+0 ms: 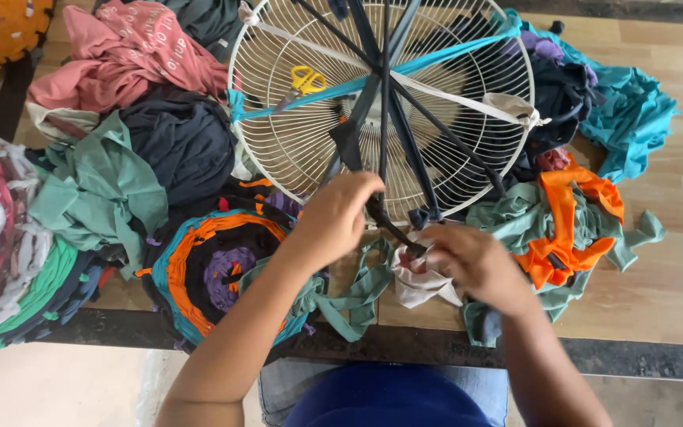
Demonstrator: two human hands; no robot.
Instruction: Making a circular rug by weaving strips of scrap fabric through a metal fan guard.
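Observation:
A round white wire fan guard lies on the wooden table, with dark, teal and white cloth strips stretched across it like spokes. My left hand sits at the guard's near rim, fingers closed on a dark cloth strip. My right hand pinches the same strip's lower end just below the rim, over a white scrap. Yellow-handled scissors rest on the guard at its upper left.
A round woven mat in orange, teal, black and purple lies at the left. Piles of cloth surround the guard: pink, dark, green, teal, orange. Folded fabrics are stacked at far left.

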